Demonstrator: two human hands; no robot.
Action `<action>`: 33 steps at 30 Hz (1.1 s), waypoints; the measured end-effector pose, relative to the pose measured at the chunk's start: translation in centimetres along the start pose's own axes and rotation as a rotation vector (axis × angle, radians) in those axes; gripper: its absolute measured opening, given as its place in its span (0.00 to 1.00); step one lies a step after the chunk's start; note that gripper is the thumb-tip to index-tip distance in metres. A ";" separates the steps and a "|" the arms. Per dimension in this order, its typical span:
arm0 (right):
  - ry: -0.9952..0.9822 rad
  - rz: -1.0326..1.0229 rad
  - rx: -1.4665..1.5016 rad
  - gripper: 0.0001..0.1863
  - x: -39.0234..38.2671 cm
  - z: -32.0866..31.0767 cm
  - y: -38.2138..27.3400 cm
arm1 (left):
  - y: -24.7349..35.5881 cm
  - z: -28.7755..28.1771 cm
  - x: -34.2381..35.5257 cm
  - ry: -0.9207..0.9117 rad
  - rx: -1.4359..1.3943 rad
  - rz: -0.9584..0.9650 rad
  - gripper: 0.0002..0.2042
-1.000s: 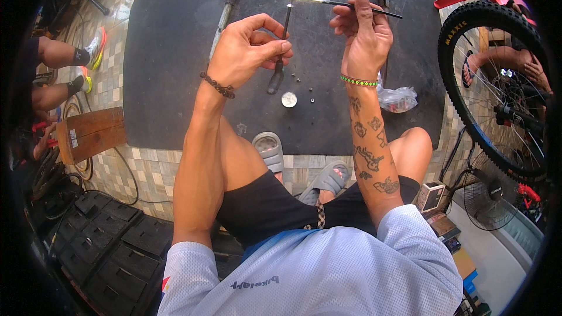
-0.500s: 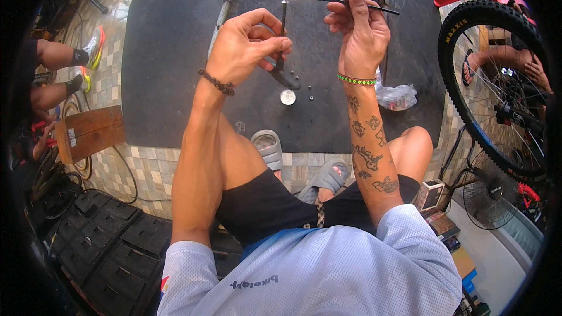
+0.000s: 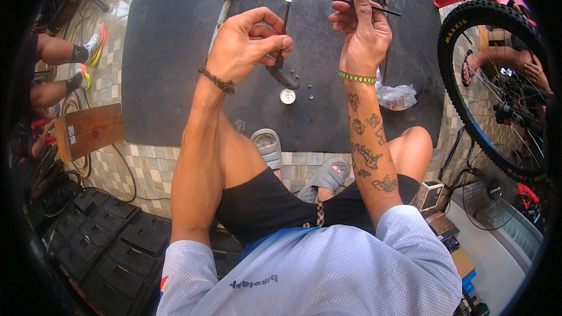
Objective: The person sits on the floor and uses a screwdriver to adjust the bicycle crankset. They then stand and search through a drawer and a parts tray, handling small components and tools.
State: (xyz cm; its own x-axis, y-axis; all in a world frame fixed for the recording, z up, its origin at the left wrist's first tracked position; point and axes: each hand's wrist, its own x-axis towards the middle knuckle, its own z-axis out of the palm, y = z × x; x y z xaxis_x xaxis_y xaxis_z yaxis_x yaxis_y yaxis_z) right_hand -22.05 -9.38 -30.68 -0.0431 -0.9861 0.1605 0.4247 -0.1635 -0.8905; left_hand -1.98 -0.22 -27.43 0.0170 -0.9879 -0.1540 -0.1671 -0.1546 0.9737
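My left hand (image 3: 249, 38) is closed, pinching the shaft of a thin dark rod tool that looks like a hex key (image 3: 285, 19). Its thick black handle (image 3: 282, 76) curves below my fingers. A small whitish bit sits on the upper tip, too small to make out. Between the fingertips of my right hand (image 3: 367, 41) is a slim black brush (image 3: 342, 1), held nearly level. The brush's pale, coated end touches or almost touches the tip of the rod. Below, a small round tub (image 3: 287, 96) with white contents stands on the black mat, beside several tiny metal parts (image 3: 310, 86).
The black mat (image 3: 170, 82) covers tiled floor, with a long metal tube (image 3: 227, 6) and a clear plastic bag (image 3: 397, 97) on it. A bicycle wheel (image 3: 462, 93) and a fan (image 3: 490, 190) stand right. Leftward are a wooden box (image 3: 91, 131), black drawers (image 3: 111, 222) and another person's legs (image 3: 55, 52).
The brush and the rod's tip have shifted slightly to the right together. Both hands keep their grips, and the parts on the mat are unmoved.
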 end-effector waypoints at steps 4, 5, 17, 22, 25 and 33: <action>0.014 0.015 0.009 0.17 0.1 -0.3 0.0 | 0.0 -0.1 0.1 -0.022 -0.014 -0.014 0.10; 0.016 0.019 0.011 0.17 0.1 -0.3 0.0 | 0.0 -0.1 0.1 -0.024 -0.015 -0.018 0.10; -0.012 -0.036 -0.014 0.16 -0.5 0.3 -0.8 | -0.1 0.1 0.3 0.000 0.015 -0.059 0.10; -0.004 -0.053 -0.075 0.16 -0.7 0.1 -0.8 | 0.2 0.2 0.2 0.022 0.017 -0.058 0.10; 0.005 -0.060 -0.073 0.16 -0.4 -0.2 -0.5 | 0.0 0.4 0.2 0.048 -0.013 -0.026 0.10; -0.009 -0.070 -0.034 0.16 -1.1 0.2 -1.3 | 0.2 0.4 0.2 0.061 -0.009 -0.028 0.10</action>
State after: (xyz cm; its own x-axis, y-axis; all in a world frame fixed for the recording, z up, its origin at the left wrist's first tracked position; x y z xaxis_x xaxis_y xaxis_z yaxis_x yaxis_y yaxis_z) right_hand -22.40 -8.12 -29.64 -0.0633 -0.9719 0.2268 0.3897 -0.2333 -0.8909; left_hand -2.43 -0.41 -27.31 0.0814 -0.9819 -0.1712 -0.1573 -0.1822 0.9706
